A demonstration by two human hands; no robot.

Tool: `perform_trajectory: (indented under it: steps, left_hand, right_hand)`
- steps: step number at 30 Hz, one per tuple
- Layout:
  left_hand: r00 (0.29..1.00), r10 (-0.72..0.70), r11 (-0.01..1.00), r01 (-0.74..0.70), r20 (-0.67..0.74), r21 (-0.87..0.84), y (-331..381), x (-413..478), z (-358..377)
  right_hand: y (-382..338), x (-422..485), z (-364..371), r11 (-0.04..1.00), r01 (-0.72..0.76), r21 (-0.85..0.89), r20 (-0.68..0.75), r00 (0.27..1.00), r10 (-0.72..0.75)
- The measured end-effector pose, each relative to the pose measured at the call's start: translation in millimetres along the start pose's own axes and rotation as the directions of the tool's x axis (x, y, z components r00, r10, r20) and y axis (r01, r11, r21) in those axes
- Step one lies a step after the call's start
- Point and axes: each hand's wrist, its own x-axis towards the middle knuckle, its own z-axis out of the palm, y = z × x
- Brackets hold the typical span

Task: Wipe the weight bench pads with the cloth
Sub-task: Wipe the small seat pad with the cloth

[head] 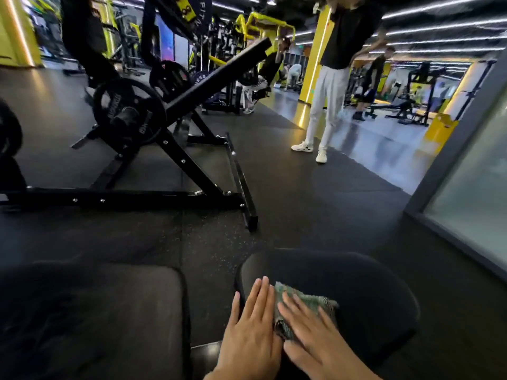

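A folded green cloth [307,305] lies on a black rounded bench pad [365,286] at the bottom right. My right hand [315,338] lies flat on the cloth, fingers spread, pressing it onto the pad. My left hand [251,327] rests flat beside it on the pad's left part, its fingers touching the cloth's left edge. A second, wider black pad [90,311] fills the bottom left, with a gap of floor between the two pads.
A black plate-loaded machine [175,149] with weight plates stands ahead on the dark rubber floor. A person in white trousers [323,105] stands to the right of it. A glass panel in a grey frame [466,193] borders the right side. Other people and gym machines are farther back.
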Motion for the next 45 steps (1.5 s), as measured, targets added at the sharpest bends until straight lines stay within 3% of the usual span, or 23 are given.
perform_trajectory:
  steps: [3,5,7,13,18,23,29,33,36,42,45]
  left_hand:
    - [1.0,-0.002,1.0,0.002,0.011,0.016,-0.1,3.8,3.9]
    - [1.0,-0.022,0.999,0.022,-0.023,0.025,-3.1,5.0,7.6]
    - [0.996,-0.035,0.997,0.04,-0.079,0.072,-4.8,6.0,11.4]
    - [0.988,-0.036,0.978,0.066,-0.149,0.2,1.7,-0.1,5.1]
    - [0.994,-0.057,0.985,0.072,-0.097,0.159,5.3,-4.9,-1.0]
    - [0.999,-0.018,0.999,0.02,-0.048,0.037,11.9,-6.8,-9.9]
    - [0.999,-0.043,0.994,0.045,-0.02,0.101,13.1,-6.1,-7.5]
    - [0.999,-0.04,0.994,0.038,0.01,0.103,13.4,-5.8,-8.5]
    - [0.999,-0.038,0.995,0.036,0.021,0.09,10.1,-4.3,-7.1]
    - [0.998,-0.016,0.992,0.008,0.058,0.127,7.9,-2.9,-10.7]
    - [0.999,0.038,0.978,-0.04,0.016,0.206,8.0,2.6,-13.7]
  right_hand:
    - [-0.5,18.8,-6.1,0.998,-0.035,0.059,0.031,0.999,0.034]
    - [7.2,45.8,-10.1,0.999,0.034,-0.015,-0.107,0.994,-0.036]
    - [16.1,77.8,-13.8,1.0,0.029,0.012,-0.023,0.999,-0.029]
    - [27.4,150.0,-20.8,0.999,-0.025,-0.032,0.014,1.0,0.025]
    - [29.7,56.3,-15.2,0.997,0.083,-0.01,-0.061,0.995,-0.083]
    - [25.7,-49.3,-2.1,0.986,0.163,-0.045,0.071,0.985,-0.16]
    - [32.8,79.4,-19.9,0.995,0.078,-0.066,-0.053,0.995,-0.081]
    - [27.2,146.3,-21.3,0.997,-0.073,-0.026,0.013,0.997,0.073]
    - [20.6,103.7,-16.0,0.998,-0.041,-0.043,-0.025,0.999,0.04]
    - [3.1,-68.8,-1.3,0.999,0.007,0.054,-0.074,0.997,-0.003]
    - [2.8,-65.2,-6.5,0.999,-0.04,0.035,-0.062,0.997,0.042]
